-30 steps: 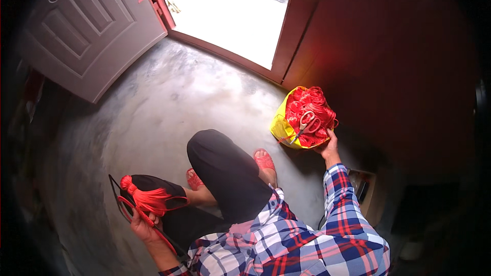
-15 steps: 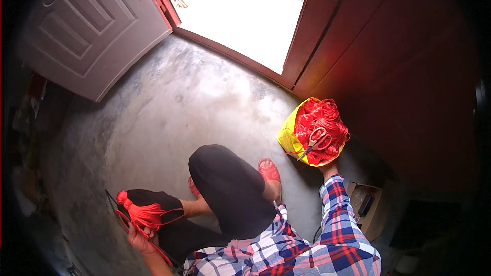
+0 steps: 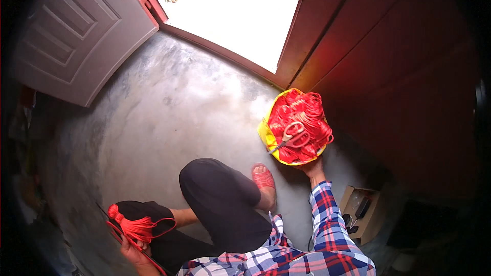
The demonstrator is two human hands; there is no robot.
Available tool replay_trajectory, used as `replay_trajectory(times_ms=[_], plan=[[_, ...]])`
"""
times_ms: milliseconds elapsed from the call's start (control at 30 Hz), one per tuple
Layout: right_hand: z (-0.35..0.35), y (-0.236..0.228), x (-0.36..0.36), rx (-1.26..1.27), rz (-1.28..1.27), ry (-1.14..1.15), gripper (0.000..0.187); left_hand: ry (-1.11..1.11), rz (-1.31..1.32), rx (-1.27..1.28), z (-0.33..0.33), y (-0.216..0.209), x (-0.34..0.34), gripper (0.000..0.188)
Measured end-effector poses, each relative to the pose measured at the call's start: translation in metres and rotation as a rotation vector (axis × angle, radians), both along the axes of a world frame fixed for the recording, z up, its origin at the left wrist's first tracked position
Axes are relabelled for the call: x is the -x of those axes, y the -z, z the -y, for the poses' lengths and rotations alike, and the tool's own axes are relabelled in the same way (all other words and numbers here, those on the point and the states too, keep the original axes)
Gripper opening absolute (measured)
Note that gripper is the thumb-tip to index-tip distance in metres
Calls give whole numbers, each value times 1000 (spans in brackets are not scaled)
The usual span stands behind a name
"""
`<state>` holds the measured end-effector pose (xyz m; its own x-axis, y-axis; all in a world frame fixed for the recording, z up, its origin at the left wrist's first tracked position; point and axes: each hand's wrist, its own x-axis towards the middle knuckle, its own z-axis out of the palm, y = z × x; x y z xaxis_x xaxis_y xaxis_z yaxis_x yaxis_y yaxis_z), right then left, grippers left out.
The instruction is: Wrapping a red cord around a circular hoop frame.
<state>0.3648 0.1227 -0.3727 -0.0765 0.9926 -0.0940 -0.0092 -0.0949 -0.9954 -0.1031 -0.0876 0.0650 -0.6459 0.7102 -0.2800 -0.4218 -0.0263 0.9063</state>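
My left hand (image 3: 135, 250), at the lower left, is closed round red cord (image 3: 113, 227) and a thin dark strip or stick running with it. A red tassel (image 3: 135, 227) with a knotted head lies over my left knee beside that hand. My right hand (image 3: 314, 167) grips the near side of a yellow bag (image 3: 267, 135), its fingers partly hidden behind the rim. Bundles of shiny red cord (image 3: 312, 115) heap above the bag's top. Scissors (image 3: 295, 135) with red and pale handles rest on the cord, blades pointing toward the lower left.
An open cardboard box (image 3: 369, 220) with a black item and cable stands right of my right forearm. A grey panelled door (image 3: 66, 30) stands ajar at the upper left beside a bright doorway. A dark red wall (image 3: 399, 82) rises on the right. The floor (image 3: 153, 122) is grey concrete.
The yellow bag and my right hand have shifted a little left, and the bag's top now faces up more. The whole view has shifted slightly. My left hand still holds the cord.
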Motion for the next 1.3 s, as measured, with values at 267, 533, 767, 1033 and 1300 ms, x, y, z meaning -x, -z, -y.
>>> replay_trajectory(times_ms=[267,533,767,1033,1300], plan=[[-109,-49,63,811,-660,57,73,42,74,45,-32,-4,-8,36],[-176,-102,164,856,-648,-157,86,73,143,115,-34,-17,-7,40],[-192,-149,210,928,-567,-196,92,118,273,38,-57,-37,-38,39],[-172,-158,194,769,-263,-318,69,123,245,38,-69,-16,-47,36],[-113,-152,137,808,-222,-197,40,80,185,56,-50,-35,-46,31]])
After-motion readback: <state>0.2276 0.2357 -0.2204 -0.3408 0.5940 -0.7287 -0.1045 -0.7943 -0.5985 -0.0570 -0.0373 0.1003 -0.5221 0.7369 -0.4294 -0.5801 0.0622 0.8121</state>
